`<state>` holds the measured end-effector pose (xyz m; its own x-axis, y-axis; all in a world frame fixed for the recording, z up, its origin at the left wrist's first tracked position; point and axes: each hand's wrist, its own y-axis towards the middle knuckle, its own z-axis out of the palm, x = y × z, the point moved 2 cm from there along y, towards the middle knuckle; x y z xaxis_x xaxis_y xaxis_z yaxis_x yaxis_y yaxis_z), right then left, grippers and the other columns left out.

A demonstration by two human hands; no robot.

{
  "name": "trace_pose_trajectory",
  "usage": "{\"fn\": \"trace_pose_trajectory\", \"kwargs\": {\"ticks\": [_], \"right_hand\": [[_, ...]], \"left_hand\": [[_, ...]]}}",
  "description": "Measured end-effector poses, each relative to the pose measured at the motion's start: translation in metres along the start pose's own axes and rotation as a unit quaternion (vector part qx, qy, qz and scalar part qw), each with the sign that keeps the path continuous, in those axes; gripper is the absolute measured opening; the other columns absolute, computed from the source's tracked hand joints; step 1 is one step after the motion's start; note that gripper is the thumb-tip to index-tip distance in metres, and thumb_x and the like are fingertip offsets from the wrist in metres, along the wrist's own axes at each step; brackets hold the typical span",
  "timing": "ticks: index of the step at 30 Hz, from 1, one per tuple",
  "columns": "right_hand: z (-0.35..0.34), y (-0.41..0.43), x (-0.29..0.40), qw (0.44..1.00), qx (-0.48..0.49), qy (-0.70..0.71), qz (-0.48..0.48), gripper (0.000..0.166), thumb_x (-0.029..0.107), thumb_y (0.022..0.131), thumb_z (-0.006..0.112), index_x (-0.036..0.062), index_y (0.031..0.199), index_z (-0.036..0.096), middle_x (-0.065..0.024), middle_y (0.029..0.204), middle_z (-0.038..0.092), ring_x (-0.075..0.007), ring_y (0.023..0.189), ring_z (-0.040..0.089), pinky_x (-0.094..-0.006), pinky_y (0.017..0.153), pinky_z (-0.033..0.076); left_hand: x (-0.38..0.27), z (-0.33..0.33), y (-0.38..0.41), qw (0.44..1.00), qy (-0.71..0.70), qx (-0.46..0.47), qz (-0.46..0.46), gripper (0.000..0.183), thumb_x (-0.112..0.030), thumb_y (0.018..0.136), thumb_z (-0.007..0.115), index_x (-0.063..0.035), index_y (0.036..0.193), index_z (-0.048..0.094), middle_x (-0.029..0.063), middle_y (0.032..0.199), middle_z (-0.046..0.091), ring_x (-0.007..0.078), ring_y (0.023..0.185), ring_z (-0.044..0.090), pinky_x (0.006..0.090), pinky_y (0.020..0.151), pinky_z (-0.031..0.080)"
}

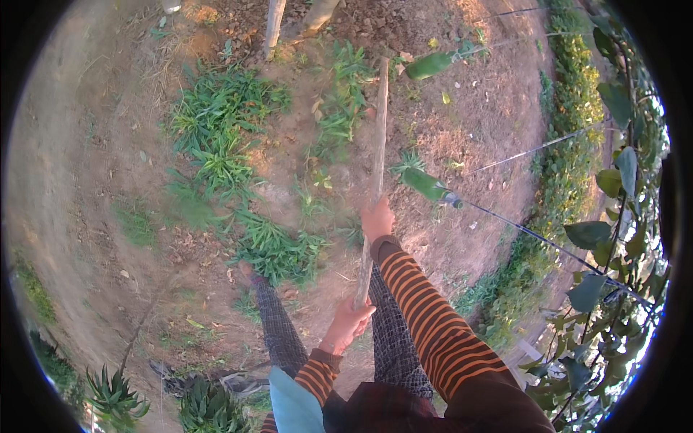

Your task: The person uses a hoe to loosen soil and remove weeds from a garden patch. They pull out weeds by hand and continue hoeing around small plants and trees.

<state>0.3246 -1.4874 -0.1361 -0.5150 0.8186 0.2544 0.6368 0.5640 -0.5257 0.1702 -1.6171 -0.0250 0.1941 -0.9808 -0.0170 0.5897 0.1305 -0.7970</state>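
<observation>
My left hand point(347, 323) is closed around the lower end of a long wooden pole point(380, 130), just in front of my body. Farther up the same pole, my right hand point(378, 219) grips it. The pole points away from me over bare soil, and its far end is near a green bottle point(430, 66). A second green bottle point(426, 185), tied to a cord, lies right of the pole, beyond my right hand. Whether the pole's far end touches the ground cannot be told.
Leafy green weeds point(216, 119) grow left of the pole. A taut cord point(541, 243) runs from the nearer bottle to the right, towards leafy branches point(590, 235). Wooden posts point(274, 24) stand at the top. Spiky plants point(208, 406) grow at the lower left.
</observation>
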Motion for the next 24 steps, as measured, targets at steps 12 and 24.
{"fn": "trace_pose_trajectory", "kwargs": {"ticks": [12,24], "right_hand": [[0.029,-0.231,-0.025,0.973,0.103,0.13,0.159,0.036,0.012,0.071,0.061,-0.0003,0.097,0.04,-0.0218,0.076,0.058,-0.04,0.073,0.058,-0.0451,0.066,0.046],[-0.004,-0.231,-0.021,0.807,0.135,0.512,0.262,0.02,-0.001,0.073,0.058,0.0041,0.088,0.046,-0.0032,0.063,0.049,-0.0118,0.044,0.046,-0.0261,0.039,0.039]], "left_hand": [[0.103,-0.077,-0.174,0.964,0.231,-0.122,-0.041,0.016,-0.012,0.08,0.061,-0.0077,0.09,0.049,-0.0026,0.052,0.041,0.0076,0.036,0.035,0.0235,0.034,0.026],[0.112,-0.109,-0.18,0.955,0.267,-0.127,-0.036,0.026,-0.016,0.075,0.067,-0.0075,0.096,0.054,0.0002,0.058,0.049,0.0093,0.045,0.043,0.0256,0.042,0.035]]}}
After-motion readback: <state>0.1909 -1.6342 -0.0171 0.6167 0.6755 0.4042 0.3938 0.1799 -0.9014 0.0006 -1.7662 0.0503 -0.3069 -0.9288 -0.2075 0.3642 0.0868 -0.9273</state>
